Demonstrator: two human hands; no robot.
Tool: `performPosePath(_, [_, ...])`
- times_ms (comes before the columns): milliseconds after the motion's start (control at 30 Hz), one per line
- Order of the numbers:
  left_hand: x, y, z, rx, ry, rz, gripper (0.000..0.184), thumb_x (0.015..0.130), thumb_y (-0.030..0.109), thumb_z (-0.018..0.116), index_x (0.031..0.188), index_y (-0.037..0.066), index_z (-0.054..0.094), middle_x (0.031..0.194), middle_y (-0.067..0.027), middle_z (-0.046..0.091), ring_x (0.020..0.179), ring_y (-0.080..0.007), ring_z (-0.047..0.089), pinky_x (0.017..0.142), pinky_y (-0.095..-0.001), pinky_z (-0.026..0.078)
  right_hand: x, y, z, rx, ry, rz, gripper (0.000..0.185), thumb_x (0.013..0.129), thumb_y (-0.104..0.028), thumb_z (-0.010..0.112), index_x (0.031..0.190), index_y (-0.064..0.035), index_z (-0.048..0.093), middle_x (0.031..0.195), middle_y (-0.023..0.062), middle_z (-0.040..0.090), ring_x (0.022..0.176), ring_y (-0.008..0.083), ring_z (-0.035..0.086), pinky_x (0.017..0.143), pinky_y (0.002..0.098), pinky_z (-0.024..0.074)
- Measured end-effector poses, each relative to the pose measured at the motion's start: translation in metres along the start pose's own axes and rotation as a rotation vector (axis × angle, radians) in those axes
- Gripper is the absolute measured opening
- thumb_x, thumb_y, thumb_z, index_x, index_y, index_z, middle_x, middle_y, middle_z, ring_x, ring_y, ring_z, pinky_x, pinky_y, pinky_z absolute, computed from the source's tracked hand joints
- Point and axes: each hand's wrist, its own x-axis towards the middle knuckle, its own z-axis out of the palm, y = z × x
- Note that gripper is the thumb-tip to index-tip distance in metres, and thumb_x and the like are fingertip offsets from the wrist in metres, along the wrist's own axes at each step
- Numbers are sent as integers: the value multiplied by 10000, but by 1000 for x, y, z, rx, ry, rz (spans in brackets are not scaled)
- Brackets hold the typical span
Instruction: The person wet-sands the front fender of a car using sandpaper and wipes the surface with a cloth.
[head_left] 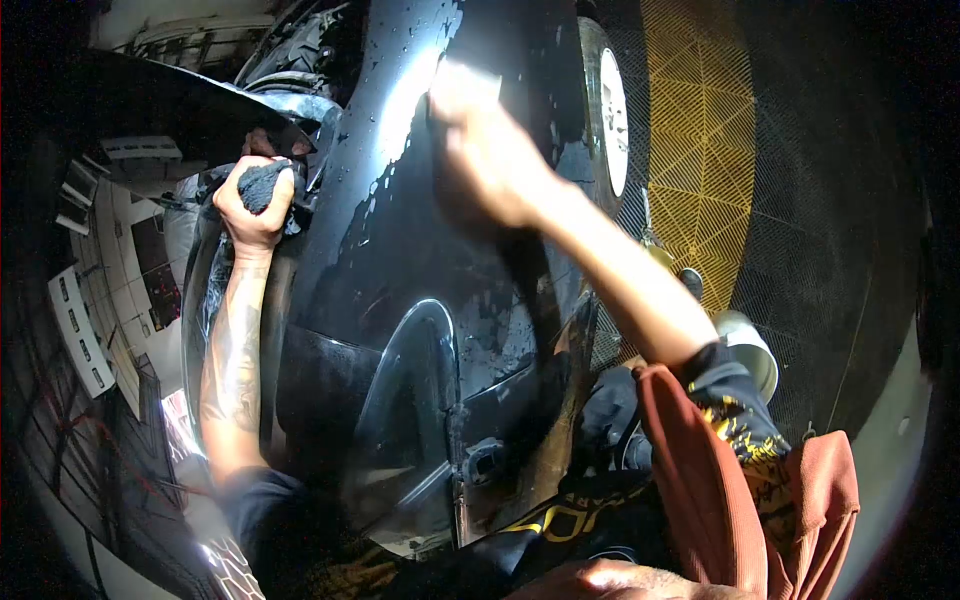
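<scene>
In the head view, a dark, glossy car body panel (400,250) with water drops and wet patches runs up the middle. My left hand (245,215) is closed around a dark, fuzzy cloth (265,187), at the left side of the panel. Over the upper part of the panel is my right hand (490,160), smeared by motion. A bright white patch lies at its fingertips, and I cannot make out whether it is a held thing or glare. Closer to me, a clear, pointed headlight (410,400) is set into the car's body.
A pale wheel (612,122) shows at the panel's right. Beyond it lies grid flooring with a yellow strip (700,150). A metallic rounded container (748,350) stands by my right elbow. Rust-coloured cloth (700,480) hangs at my shoulder. Open engine parts (300,60) show at upper left.
</scene>
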Motion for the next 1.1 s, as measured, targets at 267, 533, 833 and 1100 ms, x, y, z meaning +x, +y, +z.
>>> performPosePath(267, [-2,-12,-4,22,-53,9,129,830,79,723,887,-16,656,891,-106,746,845,-159,697,804,-285,530,27,20,2,-227,196,-319,428,892,-113,448,1275,75,482,1280,335,494,1223,458,475,1079,510,367])
performPosePath(533, [-2,-18,-5,53,-43,61,146,828,96,741,887,-17,669,871,-83,734,804,-145,673,783,-276,520,-89,-64,47,-124,-97,-128,646,792,-50,516,1412,105,421,1507,342,336,1449,474,272,1225,530,174])
performPosePath(833, [0,-17,-1,7,11,79,182,787,140,779,857,-2,689,812,-73,722,752,-132,669,736,-274,530,-130,-66,74,-137,-62,-212,641,855,-104,443,1453,104,343,1526,338,302,1457,469,254,1226,521,170])
performPosePath(1100, [2,-30,-3,-12,-4,88,186,828,170,794,895,15,717,774,6,690,717,-61,607,703,-223,500,-136,-70,47,-113,-38,-94,687,810,-136,529,1440,92,377,1505,307,363,1436,440,319,1208,525,218])
